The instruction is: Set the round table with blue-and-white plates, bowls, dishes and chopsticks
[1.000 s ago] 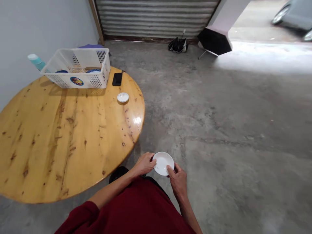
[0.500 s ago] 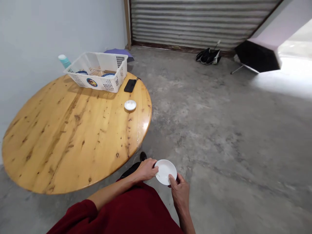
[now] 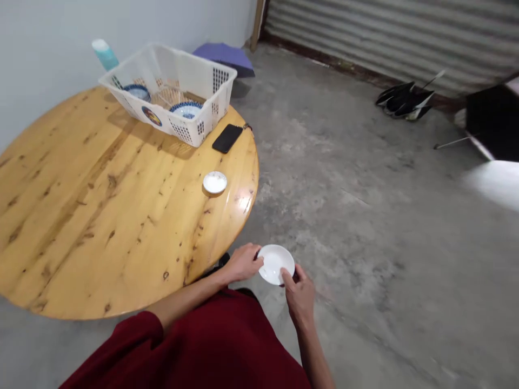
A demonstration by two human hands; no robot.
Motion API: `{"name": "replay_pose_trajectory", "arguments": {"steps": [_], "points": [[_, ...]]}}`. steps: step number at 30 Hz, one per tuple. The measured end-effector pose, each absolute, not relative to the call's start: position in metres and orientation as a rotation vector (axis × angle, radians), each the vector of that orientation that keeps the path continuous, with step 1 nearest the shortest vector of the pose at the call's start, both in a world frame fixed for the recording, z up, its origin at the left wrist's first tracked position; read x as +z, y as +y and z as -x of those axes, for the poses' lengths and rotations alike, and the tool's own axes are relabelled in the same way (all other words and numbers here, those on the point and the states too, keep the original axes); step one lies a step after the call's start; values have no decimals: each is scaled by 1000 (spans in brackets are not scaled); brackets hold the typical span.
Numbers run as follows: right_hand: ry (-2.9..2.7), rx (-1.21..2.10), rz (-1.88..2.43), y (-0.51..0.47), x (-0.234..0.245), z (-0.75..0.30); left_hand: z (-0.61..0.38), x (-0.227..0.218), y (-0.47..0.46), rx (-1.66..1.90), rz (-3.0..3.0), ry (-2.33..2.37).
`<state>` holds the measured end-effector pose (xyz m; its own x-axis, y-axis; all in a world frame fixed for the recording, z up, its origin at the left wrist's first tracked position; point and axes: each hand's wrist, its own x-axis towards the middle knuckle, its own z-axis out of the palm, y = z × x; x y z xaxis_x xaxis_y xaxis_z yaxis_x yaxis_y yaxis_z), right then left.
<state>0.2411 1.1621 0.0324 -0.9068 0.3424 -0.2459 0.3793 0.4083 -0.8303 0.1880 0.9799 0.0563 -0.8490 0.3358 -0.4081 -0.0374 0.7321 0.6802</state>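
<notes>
A small white dish [image 3: 275, 263] is held between my two hands, beyond the table's near right edge and above the floor. My left hand [image 3: 244, 263] grips its left rim, thumb on top and fingers underneath. On the lower right rim, my right hand [image 3: 299, 292] is closed with the thumb lying over the inside; those fingers partly hide behind the dish. Another small white dish [image 3: 214, 182] rests on the round wooden table [image 3: 133, 216], apart from both hands.
A white plastic basket [image 3: 162, 116] at the table's back holds blue-patterned bowls and a rack. Beside it lie a black phone [image 3: 227, 138] and a teal bottle [image 3: 104, 54]. A purple umbrella [image 3: 227, 56] and black umbrellas [image 3: 405, 101] stand on the concrete floor [image 3: 344, 216].
My view has turned left and moved nearer the table, so the basket looks larger. Both hands keep hold of the same dish, with little change in grip.
</notes>
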Motion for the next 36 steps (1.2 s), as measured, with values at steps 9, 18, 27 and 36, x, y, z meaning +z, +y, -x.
{"name": "replay_pose_trajectory", "arguments": {"steps": [9, 18, 27, 36], "points": [[2410, -1547, -468, 1143, 36, -152, -137, 62, 961, 1164, 125, 2449], [2319, -1377, 243, 1098, 22, 7, -75, 48, 938, 1516, 907, 2485], [2125, -1249, 772, 1037, 16, 128, -8, 33, 939, 1686, 1791, 2359], [2063, -1072, 955, 995, -6, 135, -3, 38, 916, 1355, 1975, 2293]]}}
